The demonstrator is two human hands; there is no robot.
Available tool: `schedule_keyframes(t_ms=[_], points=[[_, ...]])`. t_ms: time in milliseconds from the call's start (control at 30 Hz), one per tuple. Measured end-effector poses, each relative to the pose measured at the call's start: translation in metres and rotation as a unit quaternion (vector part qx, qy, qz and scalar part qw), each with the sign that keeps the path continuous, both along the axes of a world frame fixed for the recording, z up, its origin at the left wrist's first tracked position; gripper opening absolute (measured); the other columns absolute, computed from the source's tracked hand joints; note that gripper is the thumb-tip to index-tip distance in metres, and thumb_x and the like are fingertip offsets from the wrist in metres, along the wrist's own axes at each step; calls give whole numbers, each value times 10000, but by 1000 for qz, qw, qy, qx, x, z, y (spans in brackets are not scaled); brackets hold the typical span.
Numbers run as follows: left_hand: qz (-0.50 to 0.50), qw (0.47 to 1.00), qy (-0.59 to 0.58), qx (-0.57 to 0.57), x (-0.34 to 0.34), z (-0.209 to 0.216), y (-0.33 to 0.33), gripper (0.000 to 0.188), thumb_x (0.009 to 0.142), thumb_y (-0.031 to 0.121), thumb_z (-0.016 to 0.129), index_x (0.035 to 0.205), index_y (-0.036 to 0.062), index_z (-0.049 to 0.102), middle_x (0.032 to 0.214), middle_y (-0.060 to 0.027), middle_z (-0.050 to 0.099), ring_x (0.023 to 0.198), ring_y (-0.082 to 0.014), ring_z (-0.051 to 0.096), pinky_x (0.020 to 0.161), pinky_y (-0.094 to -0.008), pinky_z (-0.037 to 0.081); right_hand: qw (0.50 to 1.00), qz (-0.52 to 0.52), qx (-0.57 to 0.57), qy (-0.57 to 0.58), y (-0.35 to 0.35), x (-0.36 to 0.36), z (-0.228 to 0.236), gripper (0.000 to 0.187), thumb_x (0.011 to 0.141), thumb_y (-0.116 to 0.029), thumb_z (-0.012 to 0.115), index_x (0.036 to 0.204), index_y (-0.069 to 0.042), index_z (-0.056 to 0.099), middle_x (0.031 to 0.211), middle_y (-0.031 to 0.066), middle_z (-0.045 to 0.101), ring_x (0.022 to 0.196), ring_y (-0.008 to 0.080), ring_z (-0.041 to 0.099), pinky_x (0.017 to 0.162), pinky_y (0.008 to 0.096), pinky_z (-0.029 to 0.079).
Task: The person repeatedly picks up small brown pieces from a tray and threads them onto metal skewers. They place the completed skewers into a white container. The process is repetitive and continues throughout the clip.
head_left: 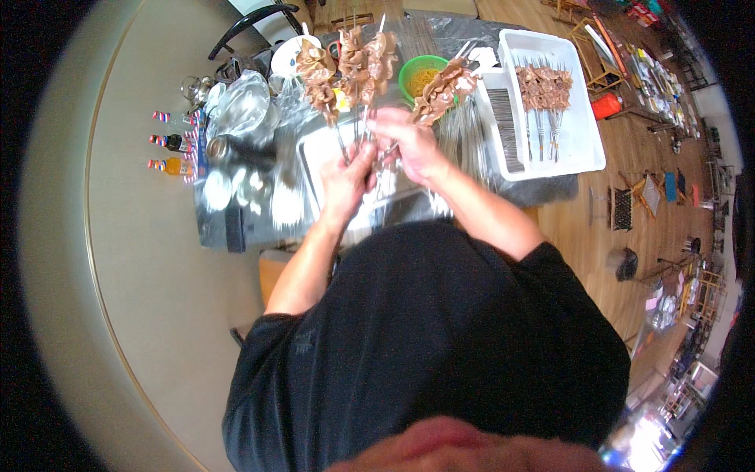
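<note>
Left hand (pixel 351 179): closed round thin stems (pixel 340 140) at their lower ends, above the white tray (pixel 316 153). Right hand (pixel 415 148): fingers bent in a pinch, also gripping stems, just beside the left. Exact share of sticks between the two: cannot tell, blur and overlap at the fingertips.

Meat skewers (pixel 366 63): held up off the counter (pixel 544 190), meat ends pointing away from the body. Leftmost clump (pixel 317 75) leaning slightly left; rightmost clump (pixel 442 93) slanting well to the right, near the green bowl (pixel 404 80). Similar loaded skewers (pixel 544 88) lying in the white bin (pixel 583 145) at right, bare sticks (pixel 501 130) along its left side.

Handling, by judgement: light singly, top-heavy in a bunch. Stems stiff, probably metal, prone to rolling in the fingers. Meat folded, brown, glossy; likely soft, wet, slippery, apt to slide or tear under a squeeze. Best hold: bare stem just below the meat, or lower for a whole bunch with a firmer clasp against tipping. Avoid pinching the meat itself. Points possibly sharp at the far ends; keep fingers clear.
</note>
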State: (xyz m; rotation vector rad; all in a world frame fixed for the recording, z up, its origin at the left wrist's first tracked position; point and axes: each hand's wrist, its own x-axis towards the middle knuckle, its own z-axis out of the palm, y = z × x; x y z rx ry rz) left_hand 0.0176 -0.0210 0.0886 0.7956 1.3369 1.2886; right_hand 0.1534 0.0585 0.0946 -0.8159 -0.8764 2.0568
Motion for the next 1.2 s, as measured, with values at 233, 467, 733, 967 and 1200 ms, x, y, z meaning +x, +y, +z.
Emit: schedule_keyframes(t_ms=[233, 467, 733, 967, 1200], points=[[1, 1000, -30, -9, -10, -19, -2, 262, 1034, 267, 623, 1044, 20, 710, 745, 9, 641, 527, -62, 498, 460, -206, 353, 998, -32, -8, -61, -6, -6, 8, 163, 910, -259, 745, 988, -122, 704, 825, -58, 644, 636, 26, 560, 459, 179, 379], [4, 1000, -9, -7, -5, -19, 1, 315, 1048, 312, 594, 1062, 23, 718, 733, 25, 626, 526, -47, 476, 451, -202, 337, 999, -27, -31, -35, -1, -5, 2, 157, 905, -211, 744, 988, -87, 696, 787, -34, 643, 558, 40, 541, 432, 209, 389], [-1, 987, 162, 15, -5, -30, 6, 325, 1054, 320, 585, 1031, 44, 754, 811, -19, 729, 549, -22, 459, 475, -196, 323, 999, 37, -20, -11, 7, -5, -10, 231, 939, -209, 713, 1121, -75, 666, 883, 17, 676, 698, 95, 632, 465, 206, 427], [-36, 992, 123, -4, -10, -34, 10, 292, 1030, 307, 584, 1076, 42, 699, 777, -28, 725, 673, -81, 588, 639, -267, 482, 999, 39, -15, -9, 7, -9, -5, 295, 929, -251, 735, 1135, -57, 652, 857, 15, 688, 650, 90, 630, 451, 218, 419], [-54, 975, 209, 47, -11, -43, 12, 331, 1029, 327, 560, 1051, 30, 705, 786, -64, 737, 687, -133, 626, 662, -295, 499, 994, 19, -17, -105, 10, -26, -11, 196, 910, -247, 759, 825, -110, 646, 636, -17, 583, 409, 84, 452, 337, 247, 298]])
